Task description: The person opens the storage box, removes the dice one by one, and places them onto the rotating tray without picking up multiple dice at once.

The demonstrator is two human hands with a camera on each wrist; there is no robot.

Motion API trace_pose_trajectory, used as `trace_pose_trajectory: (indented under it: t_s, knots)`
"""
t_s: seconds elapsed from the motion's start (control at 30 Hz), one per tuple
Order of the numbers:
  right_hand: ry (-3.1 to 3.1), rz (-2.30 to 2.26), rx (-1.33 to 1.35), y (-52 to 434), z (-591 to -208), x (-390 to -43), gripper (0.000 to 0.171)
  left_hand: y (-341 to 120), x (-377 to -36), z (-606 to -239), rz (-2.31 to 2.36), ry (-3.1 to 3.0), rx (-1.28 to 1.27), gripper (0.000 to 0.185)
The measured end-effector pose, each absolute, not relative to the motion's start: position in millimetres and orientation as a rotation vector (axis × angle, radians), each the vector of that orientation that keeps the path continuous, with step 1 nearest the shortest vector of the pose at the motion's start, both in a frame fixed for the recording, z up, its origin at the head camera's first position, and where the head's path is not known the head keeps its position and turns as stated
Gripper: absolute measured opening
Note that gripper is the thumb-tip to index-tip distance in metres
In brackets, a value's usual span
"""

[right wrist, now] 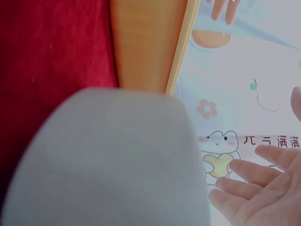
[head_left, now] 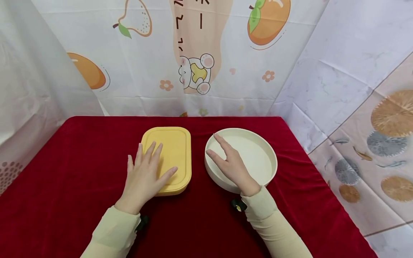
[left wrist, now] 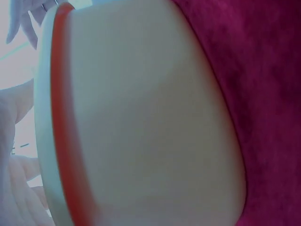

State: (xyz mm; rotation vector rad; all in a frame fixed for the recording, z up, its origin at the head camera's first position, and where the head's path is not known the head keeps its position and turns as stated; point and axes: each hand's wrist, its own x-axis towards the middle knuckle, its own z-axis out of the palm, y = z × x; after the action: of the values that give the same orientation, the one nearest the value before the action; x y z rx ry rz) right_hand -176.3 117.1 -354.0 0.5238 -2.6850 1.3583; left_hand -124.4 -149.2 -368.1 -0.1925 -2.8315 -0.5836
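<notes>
The left hand (head_left: 146,173) lies flat with fingers spread on the yellow lid (head_left: 171,157), covering its near-left part. The right hand (head_left: 230,163) hovers, fingers straight and loose, over the near-left rim of the white round dish (head_left: 258,157), which sits just right of the lid on the red cloth (head_left: 80,161)

Two things are set side by side on the tabletop (head_left: 64,172): a rectangular lidded container (head_left: 175,150) to the left and a round shallow dish (head_left: 258,157) to the right, slightly apart. The left hand (head_left: 145,177) is laid flat on the container's lid; the right hand (head_left: 230,163) is rested over the dish's near-left rim. A printed curtain (head_left: 200,53) is hung behind the tabletop.
</notes>
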Motion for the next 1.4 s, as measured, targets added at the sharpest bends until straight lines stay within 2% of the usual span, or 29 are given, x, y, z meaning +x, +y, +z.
trace_pose_trajectory:
  t_s: [0.47,0.97,1.4]
  knots:
    - [-2.69,1.619,0.551,94.5,-360.9,-162.1,0.054,-136.0,-111.0,-372.2,-0.606,-2.752,-0.314,0.081]
    - [-2.716,1.804,0.6,83.6,-369.4,-160.0,0.047,-130.6,-100.6,-376.9,-0.411,-2.843,-0.477,0.074]
    - [-2.74,1.842,0.591,81.2,-378.3,-158.6,0.038,-123.8,-100.2,-373.8,-0.292,-2.76,-0.579,0.033]
